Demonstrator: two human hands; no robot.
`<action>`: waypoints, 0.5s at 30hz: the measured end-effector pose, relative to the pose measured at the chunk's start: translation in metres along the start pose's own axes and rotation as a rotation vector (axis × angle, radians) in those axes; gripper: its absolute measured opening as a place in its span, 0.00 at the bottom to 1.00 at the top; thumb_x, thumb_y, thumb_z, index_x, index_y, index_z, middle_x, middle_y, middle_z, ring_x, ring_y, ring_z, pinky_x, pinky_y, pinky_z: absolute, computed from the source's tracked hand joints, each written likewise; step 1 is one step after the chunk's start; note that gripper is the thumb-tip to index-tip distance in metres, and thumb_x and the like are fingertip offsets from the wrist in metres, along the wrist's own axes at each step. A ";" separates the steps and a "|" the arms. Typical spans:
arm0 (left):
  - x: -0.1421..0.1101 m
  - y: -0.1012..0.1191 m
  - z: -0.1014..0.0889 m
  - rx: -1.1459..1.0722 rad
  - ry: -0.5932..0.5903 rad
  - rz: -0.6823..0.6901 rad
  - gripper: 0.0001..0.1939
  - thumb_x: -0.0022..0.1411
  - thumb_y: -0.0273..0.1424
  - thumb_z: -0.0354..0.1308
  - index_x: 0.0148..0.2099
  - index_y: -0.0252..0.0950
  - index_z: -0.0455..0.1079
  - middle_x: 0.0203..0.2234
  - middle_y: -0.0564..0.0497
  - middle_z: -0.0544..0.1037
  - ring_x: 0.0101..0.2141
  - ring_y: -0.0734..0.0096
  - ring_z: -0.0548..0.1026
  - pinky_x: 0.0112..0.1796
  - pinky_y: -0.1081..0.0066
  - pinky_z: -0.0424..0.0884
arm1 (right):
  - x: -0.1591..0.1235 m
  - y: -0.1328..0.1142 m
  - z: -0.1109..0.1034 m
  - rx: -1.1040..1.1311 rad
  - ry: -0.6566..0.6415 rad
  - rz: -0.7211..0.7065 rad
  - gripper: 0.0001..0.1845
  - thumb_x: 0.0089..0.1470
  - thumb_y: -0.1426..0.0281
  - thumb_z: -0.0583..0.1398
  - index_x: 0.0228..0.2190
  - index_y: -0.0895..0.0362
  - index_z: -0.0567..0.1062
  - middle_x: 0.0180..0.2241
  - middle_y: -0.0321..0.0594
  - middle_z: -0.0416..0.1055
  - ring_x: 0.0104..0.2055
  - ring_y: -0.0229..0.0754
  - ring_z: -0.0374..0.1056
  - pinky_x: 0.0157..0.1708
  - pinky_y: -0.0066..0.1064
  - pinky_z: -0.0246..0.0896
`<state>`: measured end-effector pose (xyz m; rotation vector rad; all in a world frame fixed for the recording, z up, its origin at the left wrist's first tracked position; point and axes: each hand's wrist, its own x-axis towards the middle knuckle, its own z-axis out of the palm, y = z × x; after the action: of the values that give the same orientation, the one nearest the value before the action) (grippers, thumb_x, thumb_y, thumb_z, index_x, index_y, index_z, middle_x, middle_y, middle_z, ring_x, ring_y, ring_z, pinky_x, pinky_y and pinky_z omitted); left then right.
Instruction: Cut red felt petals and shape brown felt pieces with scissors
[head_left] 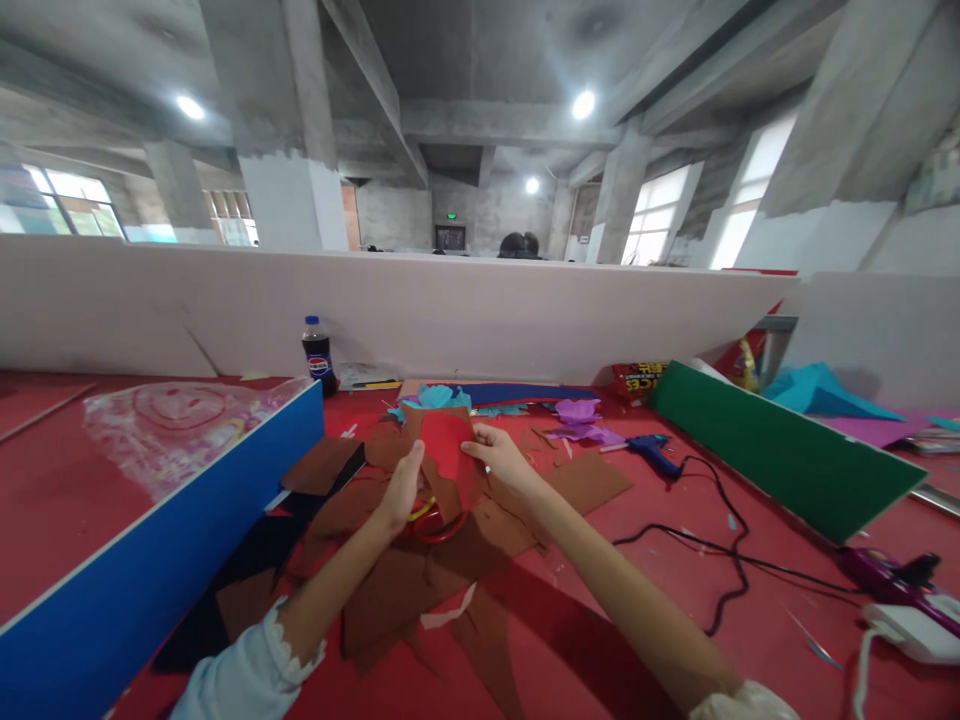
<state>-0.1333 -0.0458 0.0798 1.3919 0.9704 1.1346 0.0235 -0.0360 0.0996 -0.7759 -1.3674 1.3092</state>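
Note:
Both my hands are raised over the middle of the table, one at each side of a red sheet of paper point(448, 440). My left hand point(403, 487) is closed on its left edge, thumb upward. At the upper right edge, my right hand point(496, 453) pinches it between thumb and fingers. Brown paper shows around the red sheet; I cannot tell whether it is joined to it. Just below lie scissors with red and yellow handles point(439, 537), partly covered. Cut brown paper pieces point(405, 590) spread beneath my hands and forearms.
A blue board point(172, 560) stands at the left and a green board point(780, 450) at the right. A blue glue gun point(654, 455) trails a black cord. A cola bottle point(319, 355) stands by the white partition point(465, 315). A white power strip point(911, 632) sits lower right.

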 end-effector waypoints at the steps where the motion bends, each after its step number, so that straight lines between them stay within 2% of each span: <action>1: 0.000 -0.001 0.000 0.050 0.038 0.021 0.30 0.52 0.52 0.45 0.40 0.29 0.68 0.30 0.45 0.76 0.30 0.66 0.73 0.32 0.70 0.67 | -0.001 0.003 0.000 0.017 -0.006 -0.001 0.08 0.37 0.67 0.62 0.24 0.57 0.70 0.22 0.33 0.70 0.23 0.36 0.64 0.28 0.29 0.60; 4: 0.000 -0.006 0.000 0.194 0.125 0.080 0.22 0.46 0.46 0.56 0.32 0.29 0.69 0.22 0.50 0.74 0.26 0.68 0.71 0.28 0.73 0.65 | -0.006 0.011 -0.001 0.066 0.008 -0.012 0.10 0.37 0.66 0.62 0.25 0.58 0.71 0.24 0.34 0.71 0.24 0.37 0.65 0.29 0.30 0.60; 8: -0.001 -0.011 0.004 0.298 0.083 0.103 0.18 0.46 0.43 0.56 0.26 0.30 0.67 0.16 0.54 0.69 0.22 0.73 0.68 0.23 0.76 0.62 | -0.023 0.018 -0.008 0.069 0.017 0.009 0.11 0.37 0.65 0.62 0.25 0.58 0.71 0.25 0.35 0.72 0.26 0.38 0.65 0.31 0.30 0.60; 11: -0.002 -0.017 0.008 0.380 0.038 0.074 0.17 0.46 0.43 0.56 0.21 0.31 0.64 0.13 0.56 0.65 0.20 0.75 0.65 0.21 0.77 0.58 | -0.042 0.024 -0.015 0.079 -0.009 0.024 0.13 0.40 0.63 0.61 0.29 0.58 0.72 0.28 0.37 0.73 0.29 0.39 0.66 0.34 0.32 0.60; 15: -0.005 -0.026 0.013 0.510 0.000 0.022 0.18 0.45 0.44 0.55 0.19 0.33 0.61 0.12 0.58 0.61 0.19 0.76 0.62 0.20 0.77 0.54 | -0.064 0.037 -0.023 0.044 -0.045 0.108 0.18 0.41 0.60 0.61 0.32 0.59 0.73 0.28 0.39 0.73 0.28 0.40 0.67 0.32 0.32 0.60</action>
<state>-0.1214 -0.0500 0.0528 1.8064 1.3067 0.9355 0.0536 -0.0820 0.0457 -0.8037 -1.3427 1.4437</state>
